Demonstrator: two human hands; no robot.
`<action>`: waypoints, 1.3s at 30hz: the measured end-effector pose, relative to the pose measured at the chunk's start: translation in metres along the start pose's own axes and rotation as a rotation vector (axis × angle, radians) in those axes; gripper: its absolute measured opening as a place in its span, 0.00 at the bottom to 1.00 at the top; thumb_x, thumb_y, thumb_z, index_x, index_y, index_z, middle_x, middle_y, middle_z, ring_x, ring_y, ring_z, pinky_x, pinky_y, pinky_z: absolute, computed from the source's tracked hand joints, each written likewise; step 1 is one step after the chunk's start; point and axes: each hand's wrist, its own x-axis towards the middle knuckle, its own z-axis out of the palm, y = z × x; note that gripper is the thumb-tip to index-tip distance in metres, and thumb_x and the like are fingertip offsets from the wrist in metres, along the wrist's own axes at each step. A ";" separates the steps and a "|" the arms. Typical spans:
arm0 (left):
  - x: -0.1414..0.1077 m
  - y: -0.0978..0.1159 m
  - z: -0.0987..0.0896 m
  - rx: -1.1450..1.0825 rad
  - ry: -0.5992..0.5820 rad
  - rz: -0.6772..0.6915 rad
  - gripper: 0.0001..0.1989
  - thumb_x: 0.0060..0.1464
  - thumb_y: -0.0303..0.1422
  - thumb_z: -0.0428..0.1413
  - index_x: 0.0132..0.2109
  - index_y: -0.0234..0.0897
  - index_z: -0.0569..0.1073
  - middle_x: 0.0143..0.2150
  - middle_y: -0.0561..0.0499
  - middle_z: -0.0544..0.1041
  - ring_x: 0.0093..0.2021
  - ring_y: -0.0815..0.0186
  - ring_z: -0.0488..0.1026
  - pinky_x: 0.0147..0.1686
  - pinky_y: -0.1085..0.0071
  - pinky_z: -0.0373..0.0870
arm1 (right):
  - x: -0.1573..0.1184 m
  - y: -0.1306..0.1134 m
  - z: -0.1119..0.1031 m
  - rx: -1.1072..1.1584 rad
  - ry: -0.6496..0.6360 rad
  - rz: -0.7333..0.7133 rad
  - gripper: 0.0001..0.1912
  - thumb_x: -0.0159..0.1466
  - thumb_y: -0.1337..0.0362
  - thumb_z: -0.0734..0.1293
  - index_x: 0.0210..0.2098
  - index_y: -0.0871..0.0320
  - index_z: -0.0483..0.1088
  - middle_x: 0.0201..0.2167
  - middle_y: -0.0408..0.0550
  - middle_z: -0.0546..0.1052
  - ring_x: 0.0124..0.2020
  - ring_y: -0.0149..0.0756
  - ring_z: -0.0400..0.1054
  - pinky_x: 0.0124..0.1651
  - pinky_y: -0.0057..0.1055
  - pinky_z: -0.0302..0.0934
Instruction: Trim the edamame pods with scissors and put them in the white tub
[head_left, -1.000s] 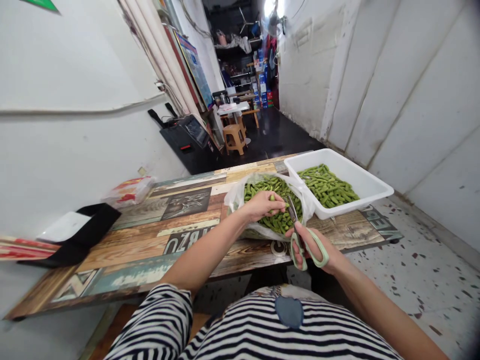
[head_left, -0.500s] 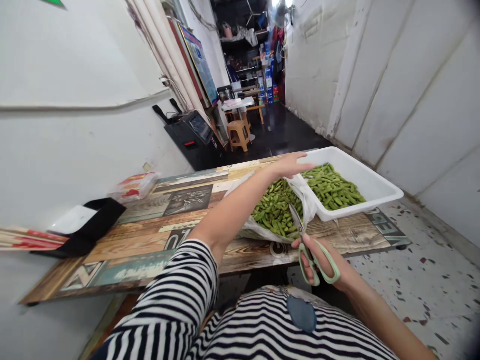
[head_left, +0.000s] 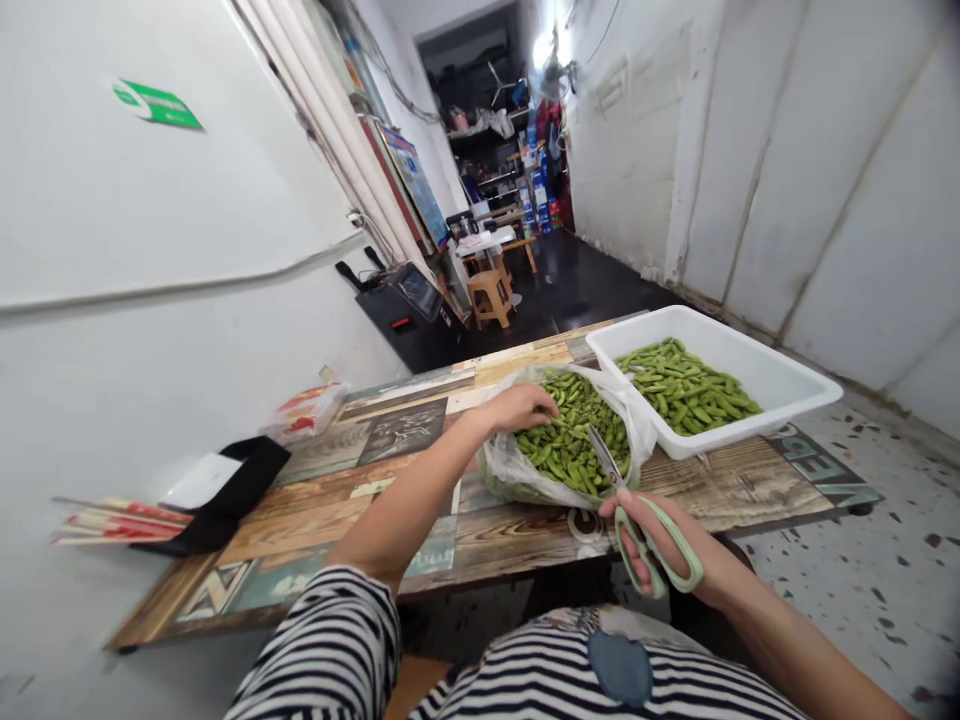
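Observation:
My left hand [head_left: 521,407] is over the left side of a clear plastic bag [head_left: 641,430] full of green bean pods [head_left: 574,425]. Its fingers are curled down at the pods; whatever is between the fingertips cannot be made out. Light green-handled scissors [head_left: 660,545] are held in my right hand [head_left: 637,530] at the bag's front edge. Their metal blades point up and left over the pods. Just right of the bag stands a white plastic tub [head_left: 780,385], with more green pods [head_left: 682,385] spread across its bottom.
The wood-patterned table [head_left: 315,520] carries a black holder [head_left: 247,490] with chopsticks [head_left: 120,525] and a red-and-white packet [head_left: 304,408] on the left. A black machine [head_left: 409,310] and a brown stool [head_left: 491,298] are beyond it. White walls flank both sides.
My left hand has come back from the tub's near-left rim to the pods in the bag, and its outstretched fingers have curled. My right hand still holds the scissors. The view has shifted slightly.

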 end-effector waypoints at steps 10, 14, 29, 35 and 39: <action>-0.016 0.046 0.010 -0.571 0.199 -0.212 0.14 0.49 0.36 0.56 0.40 0.31 0.78 0.34 0.48 0.79 0.31 0.68 0.71 0.33 0.75 0.65 | 0.001 -0.012 0.005 -0.080 0.040 -0.042 0.25 0.56 0.40 0.60 0.34 0.58 0.62 0.16 0.37 0.66 0.14 0.29 0.64 0.19 0.27 0.61; -0.020 0.059 0.011 -0.734 0.183 -0.220 0.12 0.47 0.35 0.58 0.37 0.32 0.78 0.33 0.48 0.79 0.31 0.68 0.71 0.33 0.75 0.64 | 0.002 -0.013 0.006 -0.080 0.029 -0.064 0.25 0.56 0.40 0.60 0.34 0.58 0.63 0.15 0.37 0.66 0.14 0.29 0.64 0.18 0.26 0.61; -0.011 0.086 0.032 -1.789 0.577 -0.338 0.12 0.44 0.33 0.62 0.35 0.32 0.69 0.35 0.50 0.75 0.29 0.75 0.70 0.30 0.77 0.67 | 0.003 -0.017 0.012 -0.014 0.129 -0.109 0.24 0.59 0.43 0.59 0.37 0.58 0.61 0.15 0.36 0.64 0.12 0.27 0.61 0.15 0.24 0.59; -0.016 0.084 0.025 -1.535 0.479 -0.332 0.14 0.53 0.39 0.55 0.41 0.32 0.69 0.24 0.55 0.69 0.15 0.79 0.62 0.12 0.83 0.50 | 0.002 -0.013 0.011 -0.107 0.074 -0.127 0.26 0.55 0.39 0.60 0.32 0.57 0.60 0.16 0.37 0.65 0.14 0.27 0.61 0.18 0.25 0.59; -0.018 0.086 0.026 -1.441 0.422 -0.397 0.16 0.50 0.37 0.58 0.43 0.31 0.68 0.23 0.56 0.69 0.16 0.78 0.64 0.13 0.82 0.53 | 0.007 -0.009 0.009 -0.201 0.026 -0.123 0.26 0.56 0.38 0.58 0.31 0.57 0.59 0.15 0.35 0.64 0.13 0.26 0.60 0.18 0.25 0.57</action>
